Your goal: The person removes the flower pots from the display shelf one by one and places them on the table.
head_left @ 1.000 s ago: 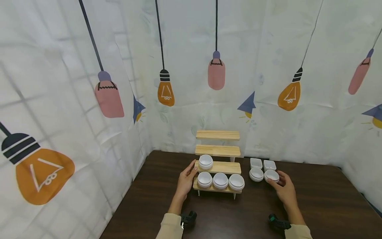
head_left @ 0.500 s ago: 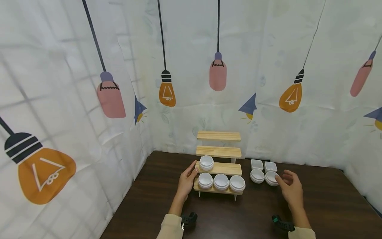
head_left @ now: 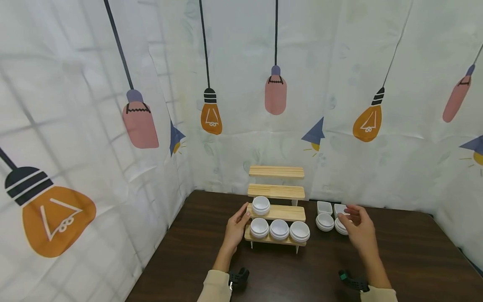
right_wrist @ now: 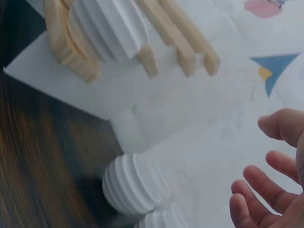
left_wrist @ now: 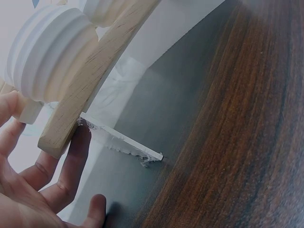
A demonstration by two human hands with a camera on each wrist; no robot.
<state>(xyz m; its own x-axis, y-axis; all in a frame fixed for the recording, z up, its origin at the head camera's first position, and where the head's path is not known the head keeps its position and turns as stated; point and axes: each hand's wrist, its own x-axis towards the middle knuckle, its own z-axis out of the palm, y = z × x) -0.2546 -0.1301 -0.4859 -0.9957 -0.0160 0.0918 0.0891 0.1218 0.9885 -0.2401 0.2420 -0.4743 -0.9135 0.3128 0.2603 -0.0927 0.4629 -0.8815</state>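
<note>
White cloth walls printed with hanging orange and pink light bulbs (head_left: pixel 210 118) close in a dark brown wooden surface (head_left: pixel 407 260) at the bottom of the head view. At its far middle stands a pale wooden stepped rack with four tiers (head_left: pixel 276 192). The lowest tier carries three ribbed round white dishes in a row (head_left: pixel 279 229), and the tier above has one more ribbed round white dish (head_left: pixel 260 204) at its left end; the two top tiers carry nothing. Just right of the rack lies a group of loose white dishes: two small square ones (head_left: pixel 324 206) at the back and two stacks of ribbed round ones (head_left: pixel 325 221) in front. The left hand (head_left: pixel 235 230) lies with relaxed, spread fingers against the left end of the rack, and the left wrist view shows the fingers (left_wrist: pixel 71 156) touching the wooden side piece, steadying it rather than gripping it. The right hand (head_left: pixel 358 228) hovers over the right-hand round stack, fingers apart and loosely bent, holding nothing; the right wrist view shows its fingertips (right_wrist: pixel 266 178) clear of the ribbed dishes (right_wrist: pixel 135 185) below. As a judgement, the step in hand looks like reaching for a loose dish to place on the rack. The next move calls for lowering the fingers round the top dish's rim, lifting only that one off its stack, and carrying it to a free spot on the second tier while the left hand braces the rack.
</note>
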